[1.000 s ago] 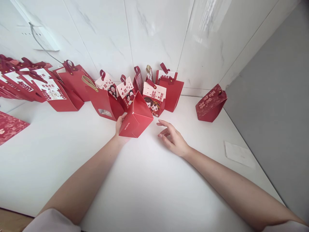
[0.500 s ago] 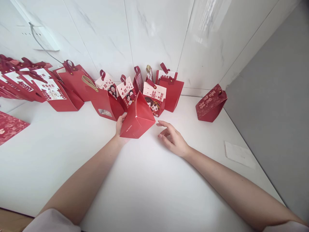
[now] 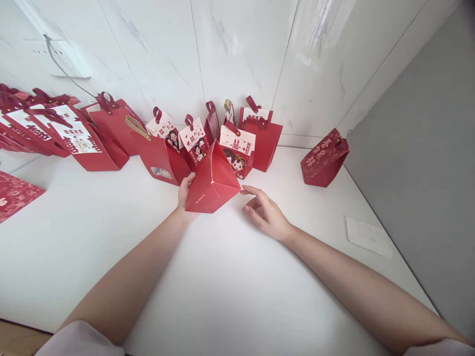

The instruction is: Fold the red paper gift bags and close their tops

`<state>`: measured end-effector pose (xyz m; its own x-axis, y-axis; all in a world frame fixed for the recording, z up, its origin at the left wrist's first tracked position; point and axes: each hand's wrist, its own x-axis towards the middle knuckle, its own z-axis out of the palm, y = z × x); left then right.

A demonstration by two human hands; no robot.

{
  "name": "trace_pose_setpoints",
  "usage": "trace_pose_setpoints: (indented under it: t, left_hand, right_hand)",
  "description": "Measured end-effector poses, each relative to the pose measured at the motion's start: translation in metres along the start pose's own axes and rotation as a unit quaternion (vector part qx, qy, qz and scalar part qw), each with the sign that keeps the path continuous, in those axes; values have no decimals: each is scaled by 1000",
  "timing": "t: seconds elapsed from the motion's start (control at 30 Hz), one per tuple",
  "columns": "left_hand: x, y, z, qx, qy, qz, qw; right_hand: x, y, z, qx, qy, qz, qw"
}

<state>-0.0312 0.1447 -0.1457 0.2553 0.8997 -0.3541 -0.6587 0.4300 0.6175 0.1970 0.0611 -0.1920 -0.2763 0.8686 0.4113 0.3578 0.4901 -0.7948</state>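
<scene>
My left hand (image 3: pixel 184 194) grips a plain red paper gift box (image 3: pixel 211 182) by its left side, tilted with its base toward me, just above the white table (image 3: pixel 222 287). My right hand (image 3: pixel 265 212) rests on the table just right of the box, fingers spread and slightly curled, its fingertips almost at the box's right corner, holding nothing. Right behind the box stands a red bag with a cartoon couple and white flap (image 3: pixel 236 154).
A row of red gift bags with ribbon handles (image 3: pixel 111 131) lines the marble wall from far left to centre. A lone red bag (image 3: pixel 323 159) leans near the right grey wall. A white paper slip (image 3: pixel 367 237) lies at right; a flat red sheet (image 3: pixel 17 194) at left.
The box in my left hand has turned slightly and shifted right, closer to my right fingertips. My right hand has stayed in place.
</scene>
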Motion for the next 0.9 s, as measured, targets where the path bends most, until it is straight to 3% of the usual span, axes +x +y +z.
trace_pose_setpoints:
  t: [0.67, 0.8, 0.87, 0.9]
  left_hand:
    - [2, -3, -2, 1, -2, 28, 1000]
    - [5, -14, -6, 63, 14, 120, 991]
    - [4, -21, -9, 147, 12, 257, 955]
    - [3, -23, -11, 206, 4, 341, 917]
  right_hand:
    - [1, -4, -3, 19, -2, 24, 1000]
    - [1, -5, -8, 84, -18, -16, 996]
    - [2, -4, -8, 88, -22, -16, 996]
    - [3, -5, -8, 84, -15, -4, 996]
